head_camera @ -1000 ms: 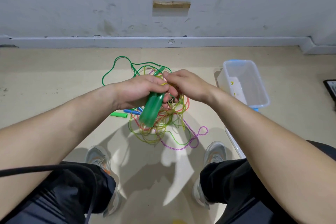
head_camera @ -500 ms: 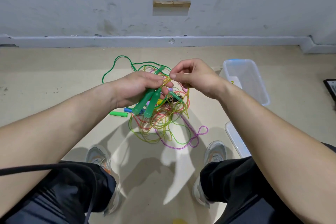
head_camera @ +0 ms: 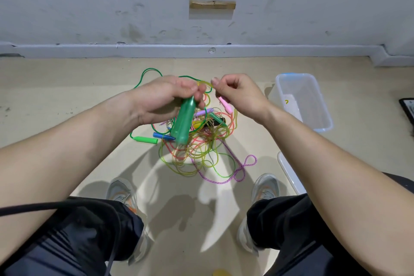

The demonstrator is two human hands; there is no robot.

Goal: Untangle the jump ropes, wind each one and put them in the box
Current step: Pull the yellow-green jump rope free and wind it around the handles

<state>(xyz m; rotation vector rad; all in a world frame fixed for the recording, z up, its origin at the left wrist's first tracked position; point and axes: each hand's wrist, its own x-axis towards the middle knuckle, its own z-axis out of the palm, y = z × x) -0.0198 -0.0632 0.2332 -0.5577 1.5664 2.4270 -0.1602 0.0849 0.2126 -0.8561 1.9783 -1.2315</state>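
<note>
A tangle of jump ropes (head_camera: 197, 150) lies on the floor between my feet and the wall: yellow-green, orange, green and purple cords with several handles. My left hand (head_camera: 165, 96) grips a dark green handle (head_camera: 184, 122) that hangs down over the pile. My right hand (head_camera: 237, 94) pinches a thin yellow-green cord (head_camera: 205, 84) that runs across to the left hand. A pink handle (head_camera: 225, 104) hangs just under the right hand. The clear plastic box (head_camera: 322, 105) stands to the right, holding a slip of paper.
A light green handle (head_camera: 145, 140) and a blue handle (head_camera: 162, 135) lie at the pile's left. The box lid (head_camera: 289, 172) lies by my right shoe. A dark object (head_camera: 407, 107) sits at the right edge. The wall baseboard (head_camera: 201, 50) runs behind.
My hands have drawn a little apart and risen, pulling the yellow-green cord between them. The green handle swung back to hang straight down from my left hand.
</note>
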